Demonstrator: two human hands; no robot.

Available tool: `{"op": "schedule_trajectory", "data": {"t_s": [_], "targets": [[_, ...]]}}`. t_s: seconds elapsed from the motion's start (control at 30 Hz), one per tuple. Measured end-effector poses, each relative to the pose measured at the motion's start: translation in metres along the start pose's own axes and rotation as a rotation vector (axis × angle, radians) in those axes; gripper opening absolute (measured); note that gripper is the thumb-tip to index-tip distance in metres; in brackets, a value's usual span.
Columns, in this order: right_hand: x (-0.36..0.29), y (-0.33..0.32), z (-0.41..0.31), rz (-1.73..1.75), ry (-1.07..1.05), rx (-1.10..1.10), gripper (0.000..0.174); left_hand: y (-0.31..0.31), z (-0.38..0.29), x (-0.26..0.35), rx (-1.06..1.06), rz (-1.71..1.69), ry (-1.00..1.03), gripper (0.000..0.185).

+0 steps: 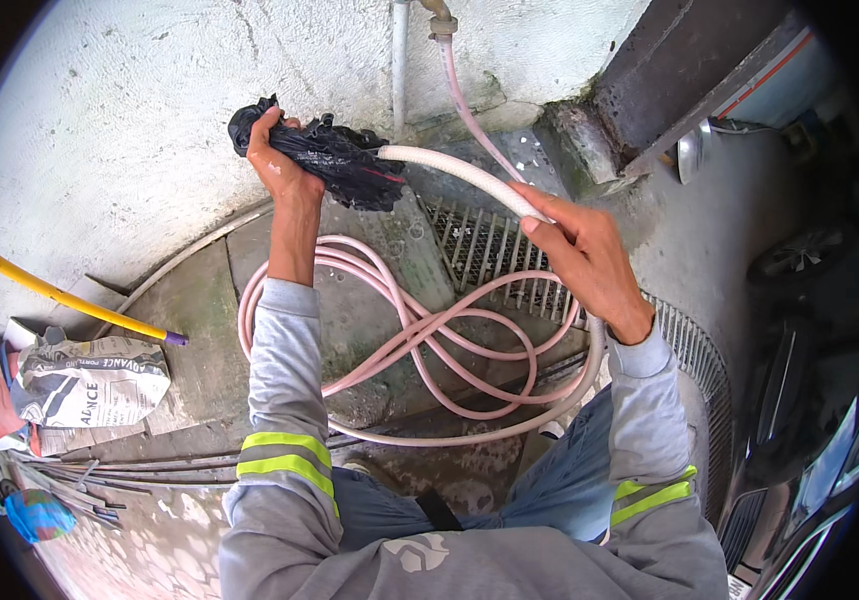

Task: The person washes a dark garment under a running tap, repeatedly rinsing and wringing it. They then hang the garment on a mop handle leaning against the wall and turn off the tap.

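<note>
My left hand (279, 161) grips a crumpled black plastic bag (347, 161) in front of the white wall. A thin stream of water or the hose's tip seems to meet the bag's right side; I cannot tell which. My right hand (587, 255) holds a pale, textured hose (459, 169) between thumb and fingers, its end pointing left at the bag. From that hand the hose curves down and around toward my legs. Below both hands lies a loosely coiled pink hose (414, 330) on the wet concrete floor (369, 337).
A tap (443, 26) feeds a pink hose down the wall. A metal drain grate (485, 240) crosses the floor. A yellow pipe (69, 296) and a paper cement sack (91, 379) are at left, above metal bars (99, 480). A dark car (797, 390) stands at right.
</note>
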State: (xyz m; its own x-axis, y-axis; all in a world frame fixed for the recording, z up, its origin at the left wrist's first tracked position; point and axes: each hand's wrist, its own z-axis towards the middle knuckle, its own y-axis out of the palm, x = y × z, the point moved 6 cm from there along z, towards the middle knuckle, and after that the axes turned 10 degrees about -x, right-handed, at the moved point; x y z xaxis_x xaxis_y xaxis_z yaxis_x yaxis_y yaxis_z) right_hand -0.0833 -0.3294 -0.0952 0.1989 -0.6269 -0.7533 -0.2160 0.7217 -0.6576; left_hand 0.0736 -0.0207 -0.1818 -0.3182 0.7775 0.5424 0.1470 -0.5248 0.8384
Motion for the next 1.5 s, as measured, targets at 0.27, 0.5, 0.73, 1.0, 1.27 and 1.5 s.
{"op": "schedule_trajectory", "data": {"t_s": [0.27,0.5,0.73,1.0,1.27,1.5], "targets": [[-0.015,0.0,-0.007,0.143,-0.078,-0.025,0.037,-0.028,0.007,-0.011,0.032,0.045,0.016,0.01],[-0.009,0.003,-0.006,-0.045,-0.015,-0.048,0.038,-0.026,-0.005,-0.011,0.02,0.27,0.25,0.017],[0.035,0.013,0.005,-0.298,0.164,-0.182,0.035,-0.025,-0.002,-0.016,0.04,0.205,0.145,0.014],[0.029,0.003,0.004,-0.145,0.172,-0.156,0.037,-0.019,-0.01,-0.029,-0.066,0.253,0.128,0.015],[0.141,0.01,0.018,-0.286,0.414,-0.254,0.048,0.003,-0.019,-0.028,-0.087,0.257,0.008,0.019],[0.28,0.075,-0.019,-0.412,0.779,-0.543,0.076,0.026,-0.033,-0.023,-0.155,0.245,-0.109,0.014]]}}
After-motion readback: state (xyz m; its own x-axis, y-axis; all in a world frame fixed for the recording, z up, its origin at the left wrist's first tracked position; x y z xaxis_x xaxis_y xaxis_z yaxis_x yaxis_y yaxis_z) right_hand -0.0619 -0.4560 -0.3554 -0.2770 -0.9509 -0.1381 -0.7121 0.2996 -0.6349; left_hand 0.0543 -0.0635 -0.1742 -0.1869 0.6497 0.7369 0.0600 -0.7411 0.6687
